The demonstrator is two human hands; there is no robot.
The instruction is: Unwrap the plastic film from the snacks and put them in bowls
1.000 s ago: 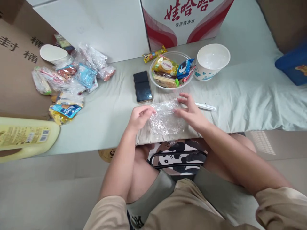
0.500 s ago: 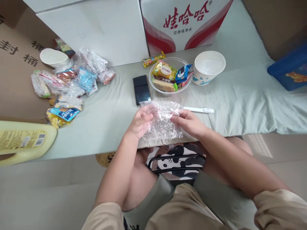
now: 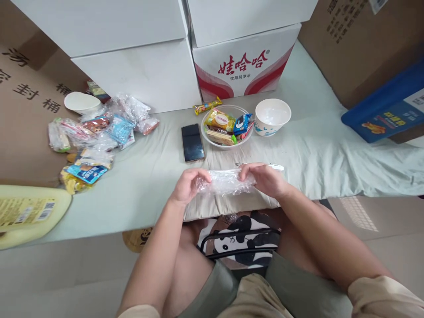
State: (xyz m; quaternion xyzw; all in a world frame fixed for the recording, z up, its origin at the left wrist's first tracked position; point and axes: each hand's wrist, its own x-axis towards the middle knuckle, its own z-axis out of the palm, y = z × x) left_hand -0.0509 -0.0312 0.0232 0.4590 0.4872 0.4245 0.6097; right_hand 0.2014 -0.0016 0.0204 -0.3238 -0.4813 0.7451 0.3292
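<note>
On the green cloth-covered surface, a dark phone just left of a clear bowl of wrapped snacks, a paper cup to the right, a heap of packets near a yellow jug far left, and white boxes behind.

The only view looks forward and down from the person's head, close above the lap. It faces white boxes across the pale green cloth.
</note>
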